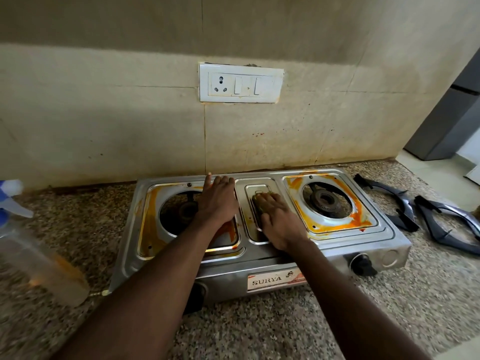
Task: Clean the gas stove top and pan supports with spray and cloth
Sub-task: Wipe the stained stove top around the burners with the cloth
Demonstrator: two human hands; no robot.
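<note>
Steel 2-burner stove: on counter, top streaked w/ orange residue around both burner wells. Pan supports, 2 pcs, dark, removed, lying on counter just right of stove. Spray bottle: clear, near left of stove. Cloth: dark, on centre panel.

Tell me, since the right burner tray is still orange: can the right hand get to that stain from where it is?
Probably yes. The right hand presses a scrub pad on the stove's centre panel, next to the stained right burner tray; both pan supports lie off on the counter.
</note>
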